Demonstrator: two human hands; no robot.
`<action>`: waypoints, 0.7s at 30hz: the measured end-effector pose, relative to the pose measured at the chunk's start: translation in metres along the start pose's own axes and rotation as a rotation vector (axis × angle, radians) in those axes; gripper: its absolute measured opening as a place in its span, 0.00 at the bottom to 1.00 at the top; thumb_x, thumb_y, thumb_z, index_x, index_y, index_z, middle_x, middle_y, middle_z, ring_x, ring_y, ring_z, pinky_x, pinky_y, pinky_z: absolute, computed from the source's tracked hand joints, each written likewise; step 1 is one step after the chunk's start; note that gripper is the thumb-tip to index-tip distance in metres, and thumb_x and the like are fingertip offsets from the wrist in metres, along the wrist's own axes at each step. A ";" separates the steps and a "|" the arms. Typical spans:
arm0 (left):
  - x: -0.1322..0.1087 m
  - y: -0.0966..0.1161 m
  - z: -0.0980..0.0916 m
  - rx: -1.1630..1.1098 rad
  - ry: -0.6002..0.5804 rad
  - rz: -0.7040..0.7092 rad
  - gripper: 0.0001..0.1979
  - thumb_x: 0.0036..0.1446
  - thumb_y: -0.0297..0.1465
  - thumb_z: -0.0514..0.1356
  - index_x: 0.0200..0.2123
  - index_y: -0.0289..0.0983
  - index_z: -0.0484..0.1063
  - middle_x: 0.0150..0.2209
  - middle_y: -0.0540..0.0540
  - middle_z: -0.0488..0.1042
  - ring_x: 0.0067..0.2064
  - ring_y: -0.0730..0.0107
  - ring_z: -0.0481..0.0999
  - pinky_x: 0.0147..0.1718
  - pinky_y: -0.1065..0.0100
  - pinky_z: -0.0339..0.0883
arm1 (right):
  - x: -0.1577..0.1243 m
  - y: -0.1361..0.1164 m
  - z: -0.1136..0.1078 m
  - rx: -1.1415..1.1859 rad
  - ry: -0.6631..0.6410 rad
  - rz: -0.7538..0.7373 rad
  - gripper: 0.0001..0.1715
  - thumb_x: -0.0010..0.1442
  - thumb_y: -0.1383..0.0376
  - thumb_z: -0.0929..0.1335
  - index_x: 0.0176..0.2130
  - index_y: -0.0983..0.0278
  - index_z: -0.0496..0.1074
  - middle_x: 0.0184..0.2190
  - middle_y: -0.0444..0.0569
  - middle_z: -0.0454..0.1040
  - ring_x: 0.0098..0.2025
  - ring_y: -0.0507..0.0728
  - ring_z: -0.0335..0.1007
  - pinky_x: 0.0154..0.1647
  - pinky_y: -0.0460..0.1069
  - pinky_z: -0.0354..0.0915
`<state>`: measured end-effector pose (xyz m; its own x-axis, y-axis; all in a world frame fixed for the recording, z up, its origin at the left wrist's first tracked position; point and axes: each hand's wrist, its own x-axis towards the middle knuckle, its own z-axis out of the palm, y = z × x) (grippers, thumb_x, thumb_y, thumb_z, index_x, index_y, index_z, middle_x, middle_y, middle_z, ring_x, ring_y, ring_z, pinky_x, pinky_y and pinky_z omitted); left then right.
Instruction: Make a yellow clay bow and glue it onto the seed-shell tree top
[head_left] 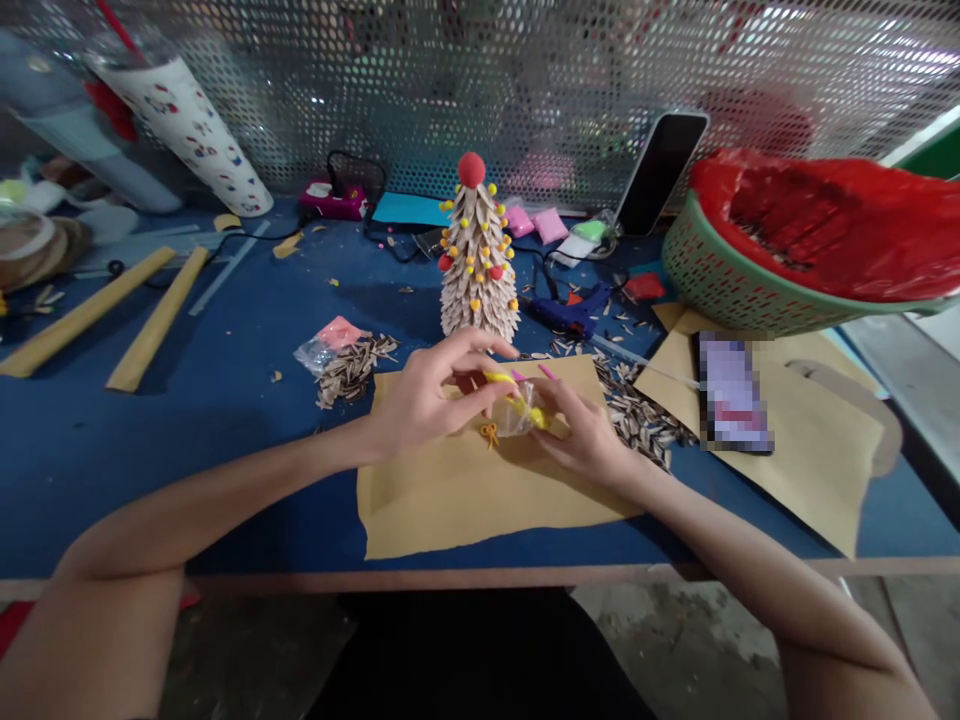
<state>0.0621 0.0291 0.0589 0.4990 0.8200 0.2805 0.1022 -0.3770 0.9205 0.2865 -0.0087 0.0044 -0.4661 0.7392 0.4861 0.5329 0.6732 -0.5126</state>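
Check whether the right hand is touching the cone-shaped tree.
Apart. In the head view, brown paper shows between the right hand and the base of the tree.

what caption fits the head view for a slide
Left hand with a yellow strip, right hand on a clear bag, over brown paper, a decorated tree behind.

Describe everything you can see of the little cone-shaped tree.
The cone-shaped tree seems to stand upright on the blue table, just beyond the left hand, which overlaps its base in view; contact there is unclear. Overlapping pale scales, seemingly seed husks, cover it. Small yellow, orange and red balls dot it; a larger red ball tops it.
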 end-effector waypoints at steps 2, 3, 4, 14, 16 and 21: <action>0.001 0.002 -0.001 -0.047 -0.015 -0.037 0.12 0.62 0.30 0.64 0.49 0.36 0.72 0.35 0.49 0.80 0.30 0.75 0.79 0.30 0.77 0.73 | 0.000 -0.001 0.001 0.011 -0.002 0.009 0.22 0.64 0.68 0.66 0.57 0.62 0.62 0.45 0.56 0.79 0.42 0.57 0.78 0.47 0.56 0.75; 0.002 0.003 -0.002 -0.062 -0.024 -0.039 0.11 0.63 0.30 0.63 0.48 0.36 0.74 0.35 0.48 0.81 0.30 0.75 0.79 0.30 0.77 0.72 | 0.000 -0.001 0.001 0.016 -0.001 0.013 0.22 0.64 0.68 0.66 0.57 0.62 0.62 0.46 0.56 0.79 0.42 0.57 0.79 0.47 0.55 0.75; 0.003 0.002 -0.003 -0.065 -0.030 -0.031 0.08 0.63 0.31 0.63 0.45 0.36 0.76 0.35 0.48 0.81 0.31 0.75 0.79 0.30 0.77 0.72 | 0.000 -0.001 0.001 0.024 0.006 0.023 0.22 0.64 0.68 0.66 0.57 0.62 0.63 0.46 0.56 0.79 0.43 0.58 0.79 0.47 0.55 0.75; 0.006 0.000 -0.006 0.258 -0.175 0.171 0.07 0.62 0.26 0.62 0.40 0.34 0.80 0.37 0.45 0.78 0.36 0.72 0.76 0.36 0.71 0.69 | -0.003 0.005 0.003 0.074 0.032 0.084 0.25 0.63 0.67 0.68 0.59 0.61 0.63 0.44 0.54 0.79 0.43 0.58 0.79 0.41 0.51 0.75; 0.006 0.000 -0.006 0.280 -0.173 0.164 0.08 0.63 0.26 0.60 0.41 0.34 0.80 0.37 0.45 0.78 0.36 0.72 0.76 0.36 0.71 0.69 | -0.003 0.006 0.002 0.087 0.034 0.085 0.26 0.63 0.67 0.68 0.60 0.61 0.62 0.45 0.54 0.79 0.44 0.58 0.79 0.44 0.52 0.76; 0.007 -0.004 -0.007 0.329 -0.216 0.156 0.08 0.63 0.26 0.61 0.43 0.34 0.79 0.37 0.45 0.80 0.35 0.72 0.77 0.34 0.71 0.69 | -0.001 0.006 -0.001 0.038 -0.022 0.001 0.29 0.64 0.67 0.67 0.62 0.60 0.60 0.51 0.57 0.77 0.49 0.61 0.78 0.58 0.60 0.71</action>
<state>0.0586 0.0392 0.0590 0.6952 0.6467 0.3137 0.2633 -0.6352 0.7261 0.2910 -0.0052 0.0012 -0.4809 0.7399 0.4704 0.5062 0.6724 -0.5400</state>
